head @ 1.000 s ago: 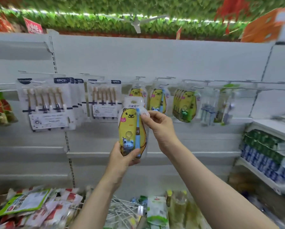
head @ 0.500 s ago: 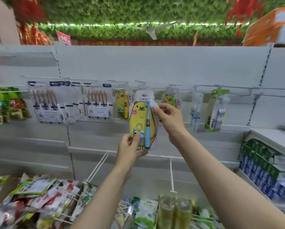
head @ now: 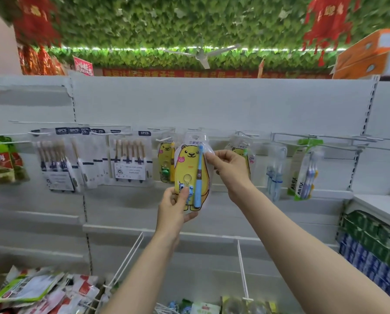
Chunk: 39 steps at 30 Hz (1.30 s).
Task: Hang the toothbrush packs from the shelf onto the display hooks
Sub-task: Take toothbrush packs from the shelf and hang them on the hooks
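Observation:
I hold a yellow bear toothbrush pack (head: 190, 168) with a blue brush upright in front of the white back panel. My left hand (head: 174, 206) grips its bottom edge, thumb over a small blue toy. My right hand (head: 227, 165) pinches its upper right corner. The pack's hang hole is level with the row of display hooks (head: 164, 139). More bear packs hang to the left (head: 165, 163) and partly hidden behind my right hand (head: 242, 149).
Six-piece brush packs (head: 129, 160) and several more (head: 56, 162) hang at left; clear and green brush packs (head: 303, 171) hang at right. Wire dividers (head: 241, 270) and a bin of loose packets (head: 38, 291) lie below. Stacked boxes (head: 370, 248) fill the right shelf.
Both hands have lifted the bear pack up and to the right, from below the hook row to level with it. The view has tilted upward.

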Tool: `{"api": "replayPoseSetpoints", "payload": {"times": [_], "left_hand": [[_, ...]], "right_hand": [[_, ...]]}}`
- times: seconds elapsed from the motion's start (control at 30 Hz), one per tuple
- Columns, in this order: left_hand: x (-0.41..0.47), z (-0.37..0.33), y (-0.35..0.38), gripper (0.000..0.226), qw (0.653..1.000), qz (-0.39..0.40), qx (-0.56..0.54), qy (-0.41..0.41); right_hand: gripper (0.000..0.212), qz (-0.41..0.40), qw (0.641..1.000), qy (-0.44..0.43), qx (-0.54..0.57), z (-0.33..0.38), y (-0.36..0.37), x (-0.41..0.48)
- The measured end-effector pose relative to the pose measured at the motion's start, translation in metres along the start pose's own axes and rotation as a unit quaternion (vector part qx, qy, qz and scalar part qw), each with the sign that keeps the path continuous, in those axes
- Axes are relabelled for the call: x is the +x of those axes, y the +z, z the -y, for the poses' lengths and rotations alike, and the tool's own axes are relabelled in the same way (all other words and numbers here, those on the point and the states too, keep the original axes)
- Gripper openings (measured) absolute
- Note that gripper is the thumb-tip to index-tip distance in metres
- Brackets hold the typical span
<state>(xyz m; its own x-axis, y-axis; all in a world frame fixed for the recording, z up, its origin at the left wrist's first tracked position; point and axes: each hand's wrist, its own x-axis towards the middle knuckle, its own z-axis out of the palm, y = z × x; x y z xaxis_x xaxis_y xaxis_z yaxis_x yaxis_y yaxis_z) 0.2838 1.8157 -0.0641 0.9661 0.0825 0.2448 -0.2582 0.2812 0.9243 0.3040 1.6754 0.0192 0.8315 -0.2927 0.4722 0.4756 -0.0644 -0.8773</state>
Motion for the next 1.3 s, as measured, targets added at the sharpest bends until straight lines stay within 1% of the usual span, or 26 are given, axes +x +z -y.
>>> {"api": "replayPoseSetpoints", "payload": {"times": [0.23,0.4,0.5,0.7,0.87,1.03,1.1,1.3], "left_hand": [[0.015,0.022,-0.005,0.021,0.999,0.013,-0.016,0.028],[0.03,0.025,-0.003,0.018,0.999,0.009,-0.021,0.044],[0.039,0.027,0.001,0.017,0.999,0.017,-0.026,0.037],[0.064,0.037,0.005,0.018,1.0,0.024,-0.016,0.006],[0.095,0.045,0.005,0.015,0.999,0.033,0.032,0.002],[0.125,0.054,0.004,0.017,0.998,0.04,0.057,-0.004],[0.134,0.058,0.006,0.017,0.997,0.046,0.06,-0.009],[0.15,0.07,0.01,0.018,0.998,0.052,0.041,-0.006]], "right_hand": [[0.013,0.004,1.0,-0.027,-0.009,-0.023,0.001,0.009],[0.019,0.005,0.999,-0.041,-0.015,-0.025,0.002,0.022],[0.02,0.005,0.999,-0.044,-0.025,-0.026,0.002,0.031],[0.014,0.006,0.999,-0.027,-0.046,-0.043,0.004,0.05],[0.017,-0.009,0.998,-0.024,-0.058,-0.059,0.008,0.071],[0.018,-0.023,0.997,-0.013,-0.074,-0.073,0.014,0.093],[0.02,-0.028,0.996,-0.012,-0.079,-0.076,0.015,0.098],[0.016,-0.03,0.995,-0.012,-0.089,-0.082,0.014,0.105]]}}
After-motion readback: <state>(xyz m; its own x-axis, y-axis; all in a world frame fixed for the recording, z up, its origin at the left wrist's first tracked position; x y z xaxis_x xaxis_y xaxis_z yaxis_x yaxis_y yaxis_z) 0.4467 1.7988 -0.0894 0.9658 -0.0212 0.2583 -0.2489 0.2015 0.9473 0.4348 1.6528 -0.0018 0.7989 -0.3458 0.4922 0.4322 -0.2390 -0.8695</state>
